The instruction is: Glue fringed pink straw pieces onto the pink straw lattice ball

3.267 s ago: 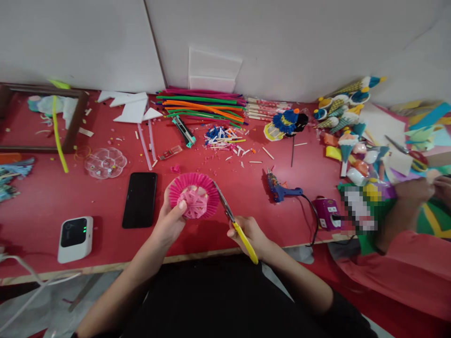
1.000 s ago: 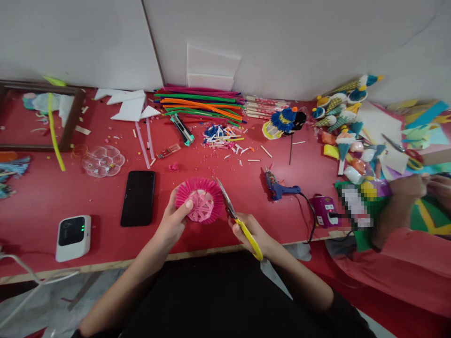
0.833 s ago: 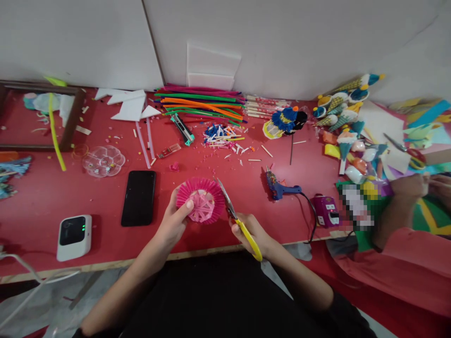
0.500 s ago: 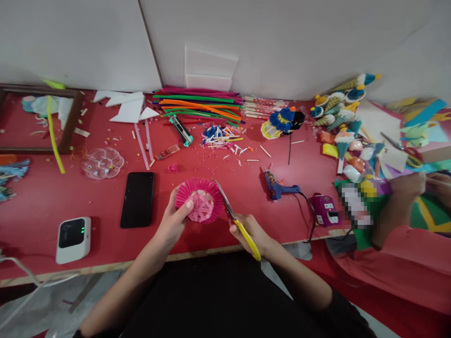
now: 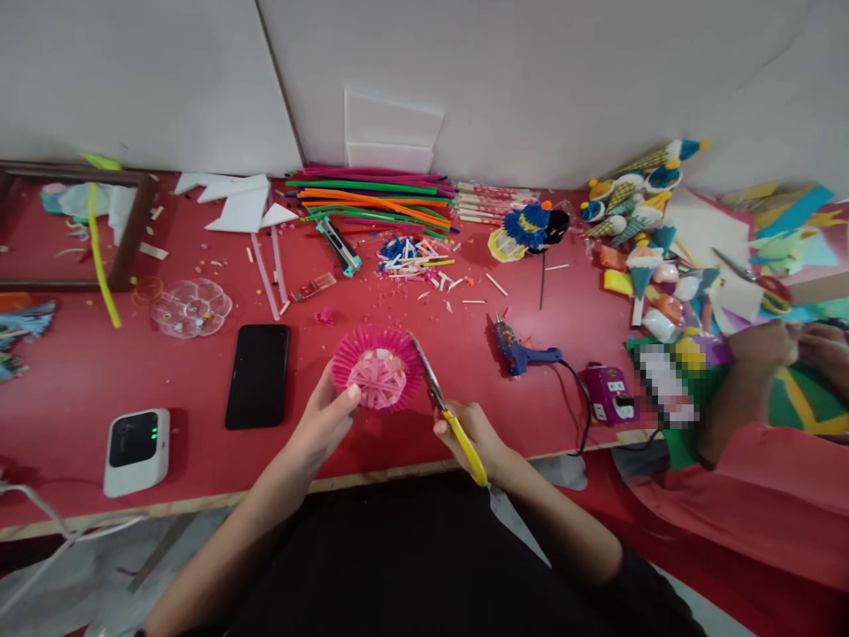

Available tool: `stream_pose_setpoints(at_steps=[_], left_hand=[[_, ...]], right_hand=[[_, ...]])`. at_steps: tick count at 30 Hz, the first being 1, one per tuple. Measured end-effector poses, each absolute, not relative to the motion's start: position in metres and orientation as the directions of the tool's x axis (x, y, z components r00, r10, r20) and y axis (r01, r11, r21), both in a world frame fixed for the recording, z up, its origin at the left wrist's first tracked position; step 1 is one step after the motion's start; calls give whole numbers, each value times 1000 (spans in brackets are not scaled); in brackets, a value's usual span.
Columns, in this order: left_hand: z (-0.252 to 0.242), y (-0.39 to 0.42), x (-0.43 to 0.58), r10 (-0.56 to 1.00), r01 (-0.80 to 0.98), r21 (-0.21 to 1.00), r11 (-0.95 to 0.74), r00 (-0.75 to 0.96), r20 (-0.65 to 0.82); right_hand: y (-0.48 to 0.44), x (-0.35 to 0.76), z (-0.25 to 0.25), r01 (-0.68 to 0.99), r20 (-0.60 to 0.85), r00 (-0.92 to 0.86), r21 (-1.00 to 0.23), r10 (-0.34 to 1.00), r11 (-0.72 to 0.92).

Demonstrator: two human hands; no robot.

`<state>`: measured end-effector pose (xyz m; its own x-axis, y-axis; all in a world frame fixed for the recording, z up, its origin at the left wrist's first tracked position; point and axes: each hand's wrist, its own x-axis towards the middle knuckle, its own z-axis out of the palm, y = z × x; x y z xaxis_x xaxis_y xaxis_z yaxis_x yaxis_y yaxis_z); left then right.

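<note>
A round pink fringed piece (image 5: 377, 389), with pale pink strips crossing its middle, is held by its left edge in my left hand (image 5: 330, 411), thumb on top. Fine cuts or pleats run all round its darker pink rim. My right hand (image 5: 474, 433) grips scissors (image 5: 462, 442) with yellow handles. Their metal blades point up and to the left, lying against the right edge of the fringe; whether they are parted is too small to tell. Just beyond, a small pink scrap (image 5: 324, 316) and scattered pink bits lie on the red table (image 5: 398, 451).
A black phone (image 5: 257, 376) and a white device (image 5: 137, 451) lie to the left. Right of my hands are a blue glue gun (image 5: 527, 352) and a purple socket box (image 5: 610, 395). Coloured pipe cleaners (image 5: 371, 199) line the back. A co-worker's hands (image 5: 762, 349) work at far right.
The pink fringed piece has turned slightly and shifted a little up and to the right in my left hand. The scissors stay at its right edge.
</note>
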<state>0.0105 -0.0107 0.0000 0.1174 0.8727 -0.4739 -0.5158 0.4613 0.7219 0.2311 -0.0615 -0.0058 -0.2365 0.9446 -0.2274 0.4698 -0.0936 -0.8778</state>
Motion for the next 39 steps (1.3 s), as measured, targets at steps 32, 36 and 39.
stream_pose_setpoints(at_steps=[32, 36, 39], left_hand=[[-5, -5, 6, 860, -548, 711, 441, 31, -510], [-4, -4, 7, 864, -548, 712, 439, 41, -501], [-4, -3, 7, 872, -572, 702, 424, 48, -488]], right_hand=[[-62, 234, -8, 431, -241, -323, -899, 915, -84], [-61, 233, -5, 431, -243, -332, -898, 912, -82], [-59, 232, -5, 438, -248, -322, -895, 914, -88]])
